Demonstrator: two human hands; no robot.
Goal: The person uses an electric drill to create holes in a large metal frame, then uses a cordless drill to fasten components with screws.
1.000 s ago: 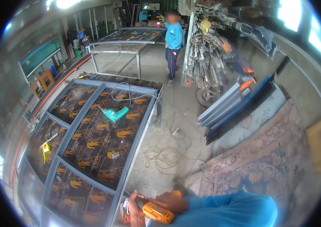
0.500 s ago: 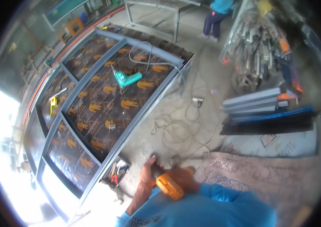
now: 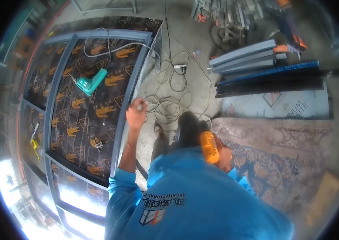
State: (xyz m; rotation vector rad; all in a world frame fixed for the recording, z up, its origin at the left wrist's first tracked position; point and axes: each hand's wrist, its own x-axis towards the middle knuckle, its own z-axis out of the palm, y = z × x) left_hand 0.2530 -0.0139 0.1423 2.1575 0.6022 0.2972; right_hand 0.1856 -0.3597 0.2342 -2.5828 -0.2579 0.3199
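Observation:
My left hand point(image 3: 136, 114) is raised beside the right-hand rail of a grey metal frame point(image 3: 122, 120), its fingers curled together; whatever they pinch is too small to name. In my right hand point(image 3: 224, 155) is an orange power tool point(image 3: 209, 147), held low in front of my body over the floor. The frame lies on a dark printed board point(image 3: 109, 94). On that board rests a teal drill point(image 3: 90, 83) with its cord trailing to the back. A yellow tape measure point(image 3: 34, 144) lies towards the left side.
Coiled cable point(image 3: 167, 109) and a socket block point(image 3: 180, 67) lie on the floor ahead. Grey metal profiles point(image 3: 245, 56) and dark lengths point(image 3: 269, 83) are stacked at the right, near a printed sheet point(image 3: 297, 105). A patterned carpet point(image 3: 273, 156) and a wooden piece point(image 3: 323, 198) are nearer.
My hands have parted: the left has moved up and left towards the frame, while the right has taken the orange tool to the right. The view has shifted, and the person at the back is out of view.

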